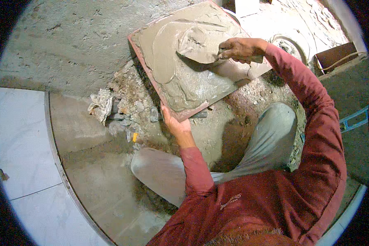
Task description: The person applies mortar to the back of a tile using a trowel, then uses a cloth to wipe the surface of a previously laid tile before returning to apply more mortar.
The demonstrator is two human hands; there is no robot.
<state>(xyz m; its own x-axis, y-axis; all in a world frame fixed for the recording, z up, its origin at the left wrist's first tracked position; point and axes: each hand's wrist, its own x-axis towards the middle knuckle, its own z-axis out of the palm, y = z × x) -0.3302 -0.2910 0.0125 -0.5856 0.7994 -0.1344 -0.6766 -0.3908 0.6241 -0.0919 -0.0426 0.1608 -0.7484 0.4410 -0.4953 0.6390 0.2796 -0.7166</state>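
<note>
A large square tile (144, 70) with a reddish edge lies tilted in front of me, its upper face spread with wet grey mortar (162, 51). My left hand (178, 126) grips the tile's near corner, fingers partly hidden beneath it. Over the mortar, my right hand (242, 48) is closed round the handle of a trowel (197, 46). Mortar coats the trowel's blade, which sits low over the middle of the tile; whether it touches the layer I cannot tell.
A rough cement wall (78, 45) rises at the far left. Rubble and a crumpled, dirty cloth-like scrap (101, 105) lie beside the tile, with a small yellow piece (135, 137) nearer me. White tiles (24, 141) cover the left floor. A round rim (293, 43) and brown box-like object (335, 56) stand far right.
</note>
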